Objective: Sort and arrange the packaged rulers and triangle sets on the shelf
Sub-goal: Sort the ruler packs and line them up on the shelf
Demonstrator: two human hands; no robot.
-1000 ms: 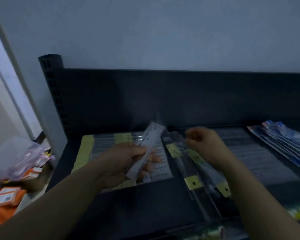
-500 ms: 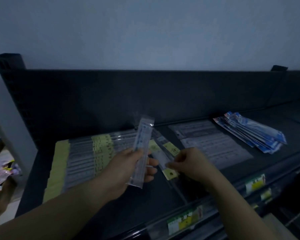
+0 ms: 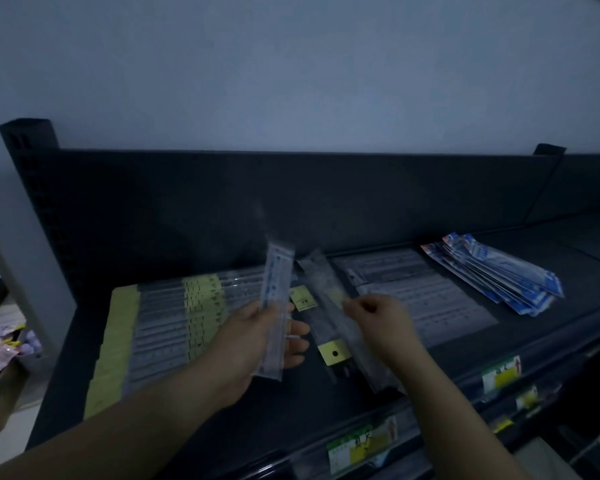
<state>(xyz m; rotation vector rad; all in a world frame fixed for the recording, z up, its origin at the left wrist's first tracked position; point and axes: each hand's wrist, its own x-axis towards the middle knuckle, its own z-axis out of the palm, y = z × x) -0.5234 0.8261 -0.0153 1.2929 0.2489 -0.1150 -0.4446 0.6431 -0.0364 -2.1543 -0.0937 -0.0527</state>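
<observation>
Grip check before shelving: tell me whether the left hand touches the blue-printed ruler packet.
Touching. The head view shows the left hand gripping the ruler packet, its fingers curled behind it.

Dim, bluish light throughout. A plain pale wall (image 3: 291, 71) rises behind a dark metal shelf (image 3: 291, 403) — its back panel (image 3: 326, 195) spans two perforated uprights (image 3: 28, 150). Green-and-yellow price labels (image 3: 361, 445) line the front rail; pale floor (image 3: 11, 441) shows far left.
</observation>
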